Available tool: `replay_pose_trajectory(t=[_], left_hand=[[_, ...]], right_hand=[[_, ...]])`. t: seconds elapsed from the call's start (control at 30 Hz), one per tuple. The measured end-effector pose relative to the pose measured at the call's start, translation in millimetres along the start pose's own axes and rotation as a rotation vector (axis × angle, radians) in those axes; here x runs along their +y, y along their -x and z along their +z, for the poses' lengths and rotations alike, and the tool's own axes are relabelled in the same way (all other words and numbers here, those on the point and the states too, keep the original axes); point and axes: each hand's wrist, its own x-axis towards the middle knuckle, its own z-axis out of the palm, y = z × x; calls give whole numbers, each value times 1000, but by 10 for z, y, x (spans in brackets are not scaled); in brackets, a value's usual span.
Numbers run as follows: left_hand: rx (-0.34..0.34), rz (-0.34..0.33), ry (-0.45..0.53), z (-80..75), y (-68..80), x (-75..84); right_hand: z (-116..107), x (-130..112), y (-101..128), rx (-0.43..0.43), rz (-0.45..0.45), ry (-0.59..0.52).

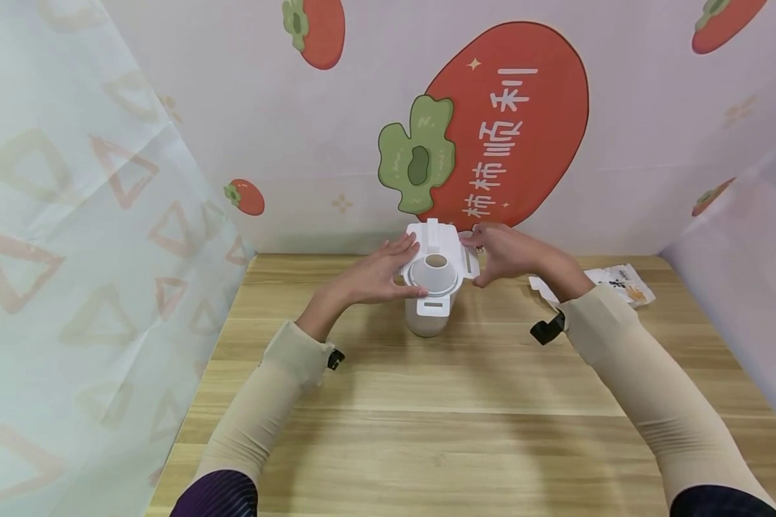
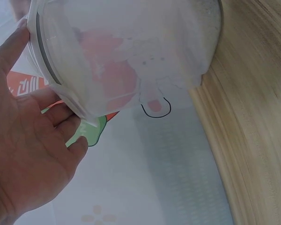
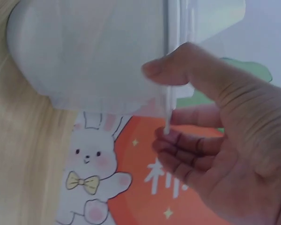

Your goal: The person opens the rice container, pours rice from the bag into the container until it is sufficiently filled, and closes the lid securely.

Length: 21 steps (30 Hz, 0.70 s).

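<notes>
A translucent plastic storage container [image 1: 427,327] stands upright at the back of the table, its body also filling much of the left wrist view. Its white lid [image 1: 420,233] has a round raised cap and slotted latch flaps jutting out at the front [image 1: 432,307] and right side [image 1: 470,263]. My left hand [image 1: 384,273] grips the lid's left side, fingers along the top and thumb near the front. On the opposite side, my right hand [image 1: 507,253] holds the right latch flap, with the thumb [image 3: 161,70] before it and fingertips behind.
A white printed packet [image 1: 627,283] lies on the table to the right, partly behind my right wrist. The wood-grain table [image 1: 420,445] meets a patterned wall [image 1: 310,215] just behind the container. Side sheets rise at the left [image 1: 103,251] and right.
</notes>
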Motion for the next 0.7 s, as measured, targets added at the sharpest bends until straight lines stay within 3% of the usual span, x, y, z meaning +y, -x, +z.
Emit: replay_pose_trajectory(t=[0.3, 0.7], left_hand=[[16, 14, -14, 23, -3, -17], [16, 27, 34, 24, -6, -45]], right_hand=[[-52, -82, -36, -45, 25, 60], [133, 64, 56, 33, 0, -118]])
